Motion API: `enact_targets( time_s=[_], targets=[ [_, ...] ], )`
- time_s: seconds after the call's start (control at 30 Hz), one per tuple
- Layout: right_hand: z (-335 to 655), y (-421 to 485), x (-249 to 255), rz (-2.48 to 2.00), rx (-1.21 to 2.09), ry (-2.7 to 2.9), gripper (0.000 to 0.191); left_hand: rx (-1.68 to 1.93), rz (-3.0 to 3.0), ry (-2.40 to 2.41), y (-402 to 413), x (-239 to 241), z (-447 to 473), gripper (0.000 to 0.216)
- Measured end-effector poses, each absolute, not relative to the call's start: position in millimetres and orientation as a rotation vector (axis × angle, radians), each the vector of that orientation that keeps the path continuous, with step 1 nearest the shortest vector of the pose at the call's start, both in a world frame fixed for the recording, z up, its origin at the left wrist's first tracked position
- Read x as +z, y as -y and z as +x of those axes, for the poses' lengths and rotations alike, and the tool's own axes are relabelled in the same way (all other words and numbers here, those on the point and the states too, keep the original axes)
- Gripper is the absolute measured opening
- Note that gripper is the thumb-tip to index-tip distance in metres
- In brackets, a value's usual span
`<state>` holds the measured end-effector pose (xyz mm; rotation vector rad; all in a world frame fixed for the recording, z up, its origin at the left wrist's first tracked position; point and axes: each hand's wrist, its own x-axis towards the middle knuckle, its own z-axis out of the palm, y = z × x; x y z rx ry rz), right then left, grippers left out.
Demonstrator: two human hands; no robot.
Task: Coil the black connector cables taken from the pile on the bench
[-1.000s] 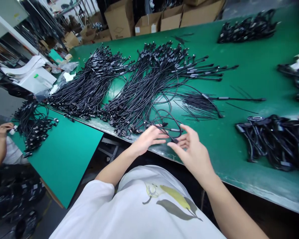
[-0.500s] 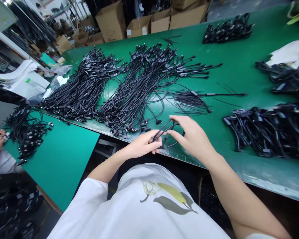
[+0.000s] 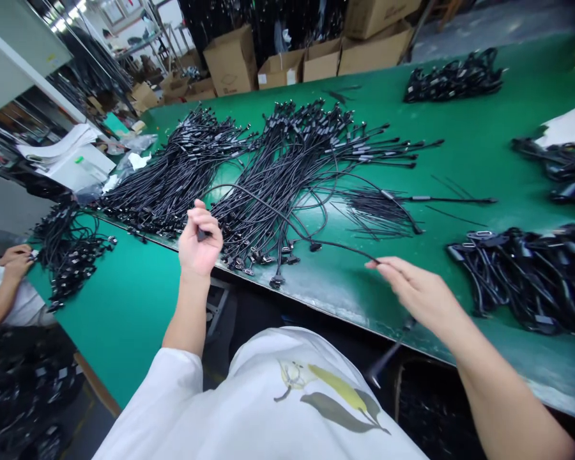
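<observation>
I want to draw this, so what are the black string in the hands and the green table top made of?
The cable between the left hand and right hand looks like wire in matte black rubbery plastic: it bends in smooth curves. The table top seems a green rubber or vinyl mat, with a dull sheen under the lights.

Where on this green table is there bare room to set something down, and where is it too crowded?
Bare: the strip of table between the far cable pile and the coiled cables at right; also the lower green board left of the left hand. Crowded: the middle, under the two fans of black cables, and around the cable ties.
</observation>
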<state>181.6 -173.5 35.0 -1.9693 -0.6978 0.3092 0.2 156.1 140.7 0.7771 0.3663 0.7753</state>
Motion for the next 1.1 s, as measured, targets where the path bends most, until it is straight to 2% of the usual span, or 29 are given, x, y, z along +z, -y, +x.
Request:
enact_targets(
  time_s=[0.1, 0.2, 0.3, 0.43, 0.53, 0.67, 0.73, 0.83, 0.93, 1.1],
  targets=[
    [180.1, 183.1, 17.9, -2.089, 0.422, 0.895, 0.041, 0.888, 0.819, -0.347, -171.1, 145.4, 2.2, 0.03],
    [171.4, 192.6, 9.4, -2.17, 0.367, 0.978, 0.042, 0.82, 0.955, -0.358, -162.4, 139.8, 6.5, 0.027],
    [148.2, 187.0, 19.0, -2.198, 0.431, 1.175, 0.036, 0.602, 1.37, -0.288, -120.7, 124.1, 10.3, 0.026],
    [120.3, 160.7, 61.2, -1.99, 0.825, 1.425, 0.039, 0.093, 1.796, -0.034, -59.6, 101.5, 7.6, 0.027],
    [130.9, 153.8, 87.2, -1.936, 0.658, 1.223, 0.041, -0.061, 1.627, -0.051, -50.7, 95.7, 6.0, 0.03],
    [168.2, 169.8, 80.3, -2.248, 0.193, 0.762, 0.041, 0.095, 1.133, -0.275, -80.4, 108.2, 8.2, 0.023],
    [177.3, 174.7, 63.5, -2.493, 0.112, 0.76, 0.038, 0.244, 0.877, -0.344, -96.1, 121.2, 6.4, 0.022],
    [166.8, 167.3, 39.5, -2.668, 0.383, 1.096, 0.032, 0.526, 0.721, -0.334, -111.1, 141.8, 1.1, 0.019],
    [141.5, 153.5, 29.6, -2.599, 0.711, 1.386, 0.032, 0.774, 0.911, -0.288, -124.5, 157.0, 0.3, 0.024],
    [118.9, 148.4, 32.9, -2.487, 0.796, 1.526, 0.031, 1.041, 1.438, -0.2, -144.7, 151.9, 14.9, 0.05]
  ],
)
